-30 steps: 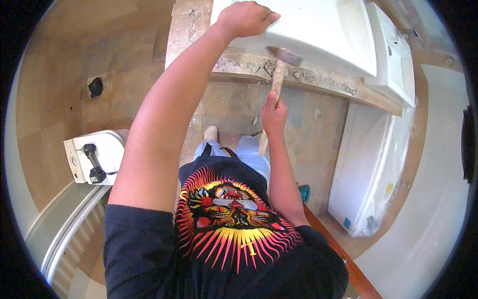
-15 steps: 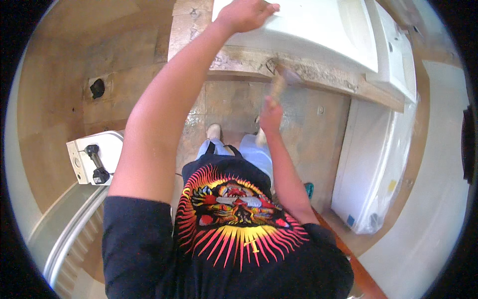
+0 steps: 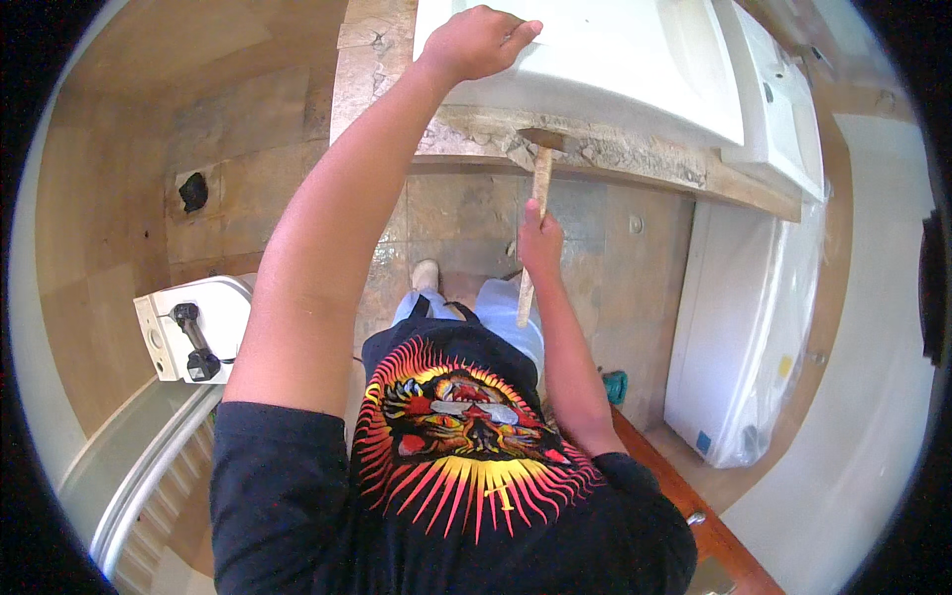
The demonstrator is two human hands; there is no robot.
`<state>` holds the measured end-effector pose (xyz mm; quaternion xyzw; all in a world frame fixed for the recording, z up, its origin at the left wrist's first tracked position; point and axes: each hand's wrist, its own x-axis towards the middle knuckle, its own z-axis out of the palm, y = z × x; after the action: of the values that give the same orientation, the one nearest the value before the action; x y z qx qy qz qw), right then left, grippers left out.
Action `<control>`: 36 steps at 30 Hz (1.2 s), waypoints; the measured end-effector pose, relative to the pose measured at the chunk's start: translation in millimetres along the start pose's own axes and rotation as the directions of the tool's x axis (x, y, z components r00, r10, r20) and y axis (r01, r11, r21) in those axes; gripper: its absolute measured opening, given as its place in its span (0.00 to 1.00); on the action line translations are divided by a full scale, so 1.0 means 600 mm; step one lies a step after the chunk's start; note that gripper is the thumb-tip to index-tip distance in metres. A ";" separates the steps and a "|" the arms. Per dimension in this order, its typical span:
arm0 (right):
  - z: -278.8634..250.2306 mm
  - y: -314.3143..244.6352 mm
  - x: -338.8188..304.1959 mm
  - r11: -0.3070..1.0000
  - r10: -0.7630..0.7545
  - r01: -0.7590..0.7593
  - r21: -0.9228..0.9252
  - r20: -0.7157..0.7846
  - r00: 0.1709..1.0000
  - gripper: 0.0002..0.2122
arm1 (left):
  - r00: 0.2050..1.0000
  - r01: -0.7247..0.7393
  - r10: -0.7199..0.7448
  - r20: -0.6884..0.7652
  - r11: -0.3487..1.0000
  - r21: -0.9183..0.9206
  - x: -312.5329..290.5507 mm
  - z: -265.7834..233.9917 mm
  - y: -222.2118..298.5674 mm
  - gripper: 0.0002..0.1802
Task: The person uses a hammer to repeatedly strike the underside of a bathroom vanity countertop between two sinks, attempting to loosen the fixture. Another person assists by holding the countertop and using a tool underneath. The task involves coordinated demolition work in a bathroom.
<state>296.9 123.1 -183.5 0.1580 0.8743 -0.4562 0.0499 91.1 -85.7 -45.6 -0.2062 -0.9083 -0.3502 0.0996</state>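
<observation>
My right hand (image 3: 540, 243) is wrapped round the wooden handle of a hammer (image 3: 541, 178). Its dark head is at the broken, rough front edge of the ledge (image 3: 635, 157); whether it touches cannot be told. My left hand (image 3: 476, 42) is closed, thumb forward, over the near left part of a white basin (image 3: 605, 84) lying on the ledge. Anything inside those fingers is hidden.
A second white basin (image 3: 783, 109) sits at the far right. Below it stands a plastic-wrapped white bathtub (image 3: 729, 327). On the left, a cordless drill (image 3: 195, 342) rests on a white surface above a radiator (image 3: 159, 496). A black lump (image 3: 193, 191) lies on the tiled floor.
The hammer, blurred and tilted before, now shows sharply with its head at the ledge's edge and its handle pointing back toward me. My left hand has stayed over the basin.
</observation>
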 end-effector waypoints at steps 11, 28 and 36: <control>-0.013 -0.054 0.006 0.989 -0.041 0.046 -0.139 0.040 0.998 0.26 | 0.999 0.015 -0.015 -0.031 1.000 -0.014 0.001 -0.004 -0.004 0.28; -0.022 -0.080 0.010 0.988 0.017 -0.016 0.156 -0.004 1.000 0.30 | 0.999 0.033 -0.035 -0.022 0.998 -0.048 -0.004 0.003 -0.008 0.26; 0.003 -0.079 -0.018 0.998 -0.048 0.044 0.042 0.082 0.995 0.27 | 0.998 0.006 -0.007 -0.062 1.000 -0.023 -0.004 0.002 -0.014 0.27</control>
<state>291.5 93.6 -145.1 0.1196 0.8657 -0.4807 0.0724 89.6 -91.1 -52.1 -0.1934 -0.9013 -0.3671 0.1240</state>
